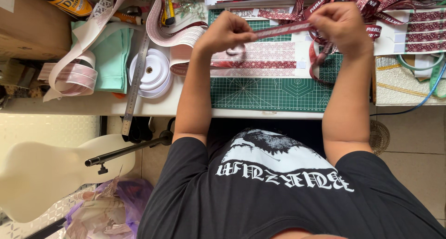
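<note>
The dark red ribbon (283, 30) ran taut between both hands over the green cutting mat (274, 93) on the counter — long axis nine to three o'clock; left hand (227, 32) and right hand (341, 25) each pinched an end, equally near.

A white worktable (107, 106) spans the top of the view, its front edge running left to right; a green cutting mat (272, 93) lies on it, and a cardboard box (25, 28) stands at the far left; below the table the floor (409, 160) is pale beige tile with thin joints; a black stand (130, 150) juts out under the table edge; a cream dress form (42, 174) lies at lower left, beside a purple plastic bag (132, 195); light is even and soft.
</note>
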